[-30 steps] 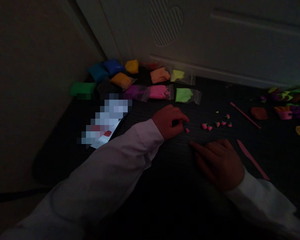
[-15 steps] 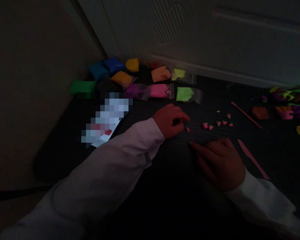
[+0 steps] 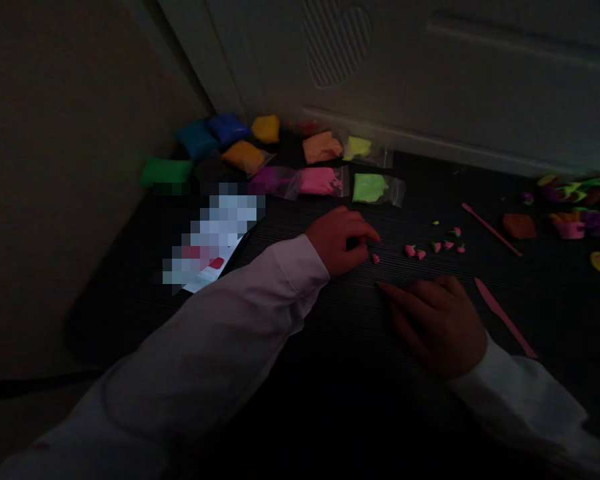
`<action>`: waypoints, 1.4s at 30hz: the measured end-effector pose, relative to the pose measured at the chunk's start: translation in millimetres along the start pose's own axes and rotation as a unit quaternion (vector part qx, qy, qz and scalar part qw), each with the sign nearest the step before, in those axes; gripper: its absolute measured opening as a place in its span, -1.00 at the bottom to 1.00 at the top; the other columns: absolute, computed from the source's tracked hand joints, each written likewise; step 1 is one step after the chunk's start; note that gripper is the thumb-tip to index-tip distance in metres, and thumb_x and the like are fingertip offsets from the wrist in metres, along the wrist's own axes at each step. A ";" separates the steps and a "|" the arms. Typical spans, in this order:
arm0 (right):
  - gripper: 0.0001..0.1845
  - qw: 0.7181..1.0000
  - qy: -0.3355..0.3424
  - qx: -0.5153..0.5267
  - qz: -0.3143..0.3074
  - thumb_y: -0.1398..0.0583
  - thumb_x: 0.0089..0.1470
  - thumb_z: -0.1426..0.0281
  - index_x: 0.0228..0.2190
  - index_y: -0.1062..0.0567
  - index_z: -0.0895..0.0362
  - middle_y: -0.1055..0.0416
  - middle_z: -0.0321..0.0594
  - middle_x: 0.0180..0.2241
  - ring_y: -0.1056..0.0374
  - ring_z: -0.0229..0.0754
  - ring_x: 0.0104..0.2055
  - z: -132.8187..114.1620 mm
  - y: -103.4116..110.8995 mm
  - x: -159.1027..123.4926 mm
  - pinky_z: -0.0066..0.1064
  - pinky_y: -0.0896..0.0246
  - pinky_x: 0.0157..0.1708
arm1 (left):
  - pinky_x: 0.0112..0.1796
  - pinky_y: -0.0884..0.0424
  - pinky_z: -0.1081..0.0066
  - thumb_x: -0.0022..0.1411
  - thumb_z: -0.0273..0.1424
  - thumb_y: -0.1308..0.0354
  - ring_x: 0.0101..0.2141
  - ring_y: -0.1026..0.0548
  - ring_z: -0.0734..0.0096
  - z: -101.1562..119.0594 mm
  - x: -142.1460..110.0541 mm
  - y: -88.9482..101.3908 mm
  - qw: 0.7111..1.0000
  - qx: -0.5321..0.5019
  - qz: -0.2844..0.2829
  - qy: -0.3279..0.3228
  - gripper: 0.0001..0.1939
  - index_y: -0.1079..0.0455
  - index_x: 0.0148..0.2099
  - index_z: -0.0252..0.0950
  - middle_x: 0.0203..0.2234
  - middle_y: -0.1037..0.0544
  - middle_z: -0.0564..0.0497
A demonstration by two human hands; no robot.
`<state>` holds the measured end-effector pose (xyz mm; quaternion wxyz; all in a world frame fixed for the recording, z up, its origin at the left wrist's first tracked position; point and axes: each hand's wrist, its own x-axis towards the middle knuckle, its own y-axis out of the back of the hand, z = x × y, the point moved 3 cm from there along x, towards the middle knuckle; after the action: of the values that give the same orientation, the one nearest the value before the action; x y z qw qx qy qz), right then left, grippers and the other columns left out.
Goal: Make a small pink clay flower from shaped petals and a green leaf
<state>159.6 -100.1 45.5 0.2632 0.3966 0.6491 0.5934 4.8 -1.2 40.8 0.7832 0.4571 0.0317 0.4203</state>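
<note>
My left hand (image 3: pixel 341 241) rests on the dark table with its index finger stretched out and a gap between finger and thumb. Just right of the thumb lies a small pink clay piece (image 3: pixel 376 259), apart from the fingers. My right hand (image 3: pixel 437 323) points left, index finger extended, its tip down on the tabletop. Whatever may be under that fingertip is hidden. Beyond the right hand sit several tiny pink clay pieces with green tops (image 3: pixel 410 251), and a yellow-green bit (image 3: pixel 435 223) lies behind them.
Bags of coloured clay (image 3: pixel 320 181) line the back left. A lit phone-like screen (image 3: pixel 213 264), partly blurred, lies by my left forearm. Right of my hands are a pink clay knife (image 3: pixel 504 316), a thin pink tool (image 3: pixel 491 229), a brown lump (image 3: pixel 519 226) and colourful clay shapes (image 3: pixel 570 225).
A tiny green speck at my right index fingertip no longer shows. That hand has shifted very slightly left; my left hand is nearly still.
</note>
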 end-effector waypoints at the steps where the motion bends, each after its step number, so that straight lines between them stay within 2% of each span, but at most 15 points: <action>1: -0.65 1.000 -0.001 -0.001 -0.001 -0.05 0.00 0.37 -0.12 -0.37 0.09 -0.34 -0.25 -0.49 -0.17 -0.27 -0.44 -0.1 0.0 0.0 -0.31 0.10 -0.31 | -0.30 -0.22 0.39 -0.05 -0.47 -0.02 -0.43 -0.32 0.47 0.0 0.0 0.0 1.000 0.000 0.000 0.002 -0.77 -0.41 -0.29 -0.34 -0.50 -0.45 0.02; 14: -0.66 1.000 -0.002 -0.015 -0.002 -0.04 0.00 0.36 -0.14 -0.38 0.08 -0.34 -0.25 -0.50 -0.19 -0.26 -0.43 -1.6 0.7 2.0 -0.31 0.10 -0.31 | -0.30 -0.22 0.40 -0.06 -0.48 -0.03 -0.42 -0.31 0.47 -0.8 0.8 -1.1 1.000 -0.002 -0.006 0.007 -0.76 -0.41 -0.28 -0.32 -0.50 -0.44 0.04; 21: -0.67 1.000 -0.001 -0.027 -0.009 -0.04 0.00 0.35 -0.15 -0.38 0.08 -0.35 -0.25 -0.49 -0.20 -0.25 -0.43 -2.9 1.8 2.2 -0.30 0.10 -0.31 | -0.31 -0.22 0.40 -0.06 -0.48 -0.03 -0.43 -0.31 0.48 -0.7 0.4 -1.4 1.000 -0.004 0.008 0.000 -0.77 -0.41 -0.30 -0.34 -0.51 -0.44 0.03; 27: -0.67 1.000 0.005 -0.026 -0.009 -0.03 0.01 0.36 -0.16 -0.39 0.10 -0.35 -0.24 -0.50 -0.19 -0.26 -0.43 -3.4 1.5 2.1 -0.31 0.11 -0.31 | -0.30 -0.22 0.38 -0.03 -0.47 -0.02 -0.42 -0.32 0.48 0.5 0.8 -0.6 1.000 0.004 -0.012 -0.001 -0.77 -0.39 -0.28 -0.34 -0.50 -0.44 0.03; 36: -0.67 0.999 0.004 -0.039 -0.018 -0.03 0.01 0.35 -0.14 -0.38 0.08 -0.35 -0.27 -0.51 -0.19 -0.25 -0.43 -4.6 2.5 1.7 -0.30 0.10 -0.31 | -0.29 -0.22 0.40 -0.04 -0.47 -0.02 -0.41 -0.31 0.47 0.5 0.2 -0.2 1.000 -0.001 -0.012 0.008 -0.76 -0.40 -0.28 -0.33 -0.50 -0.44 0.03; 42: -0.67 0.998 0.006 -0.055 -0.022 -0.02 0.02 0.35 -0.15 -0.38 0.08 -0.35 -0.29 -0.53 -0.19 -0.24 -0.45 -5.0 3.5 2.4 -0.29 0.10 -0.33 | -0.31 -0.22 0.39 -0.04 -0.48 -0.01 -0.42 -0.31 0.47 0.0 0.2 -0.9 1.000 0.004 -0.001 0.006 -0.77 -0.41 -0.29 -0.34 -0.50 -0.44 0.02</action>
<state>155.0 -101.0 50.0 0.2939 0.3633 0.6254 0.6249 5.5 -1.3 40.2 0.7815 0.4575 0.0385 0.4225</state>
